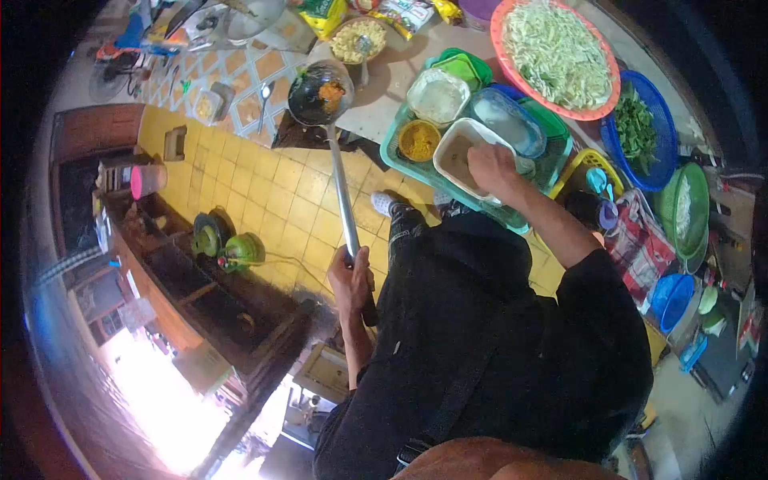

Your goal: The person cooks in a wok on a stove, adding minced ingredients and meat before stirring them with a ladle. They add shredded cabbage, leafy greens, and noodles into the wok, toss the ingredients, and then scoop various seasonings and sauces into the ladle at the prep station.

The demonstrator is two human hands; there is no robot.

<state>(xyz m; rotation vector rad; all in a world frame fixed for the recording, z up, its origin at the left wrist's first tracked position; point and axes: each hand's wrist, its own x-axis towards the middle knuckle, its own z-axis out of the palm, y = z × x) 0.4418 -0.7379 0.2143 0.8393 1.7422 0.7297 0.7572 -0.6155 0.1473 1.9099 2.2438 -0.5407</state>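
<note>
My left hand (pixel 350 282) is wrapped round the dark grip of a long-handled metal ladle (pixel 344 192). The ladle's wide bowl is held out at the table's edge, with an orange paste (pixel 330 94) in it. My right hand (pixel 491 166) reaches into a white rectangular tub (pixel 450 172), fingers bunched and pointing down. Its fingertips are partly hidden, and what they pinch is too small to make out. Around that tub, in a green tray (pixel 392 154), are a bowl of yellow-orange powder (pixel 419 141), a tub of white powder (pixel 438 94) and a lidded blue container (pixel 508 120).
An orange basin of shredded cabbage (pixel 556 60) and a blue basket of green leaves (pixel 636 128) stand to the right. Beyond the ladle sits a bowl of chopped pale food (pixel 358 42) with a spoon. A green gas cylinder (pixel 242 251) stands on the yellow tiled floor (pixel 284 188).
</note>
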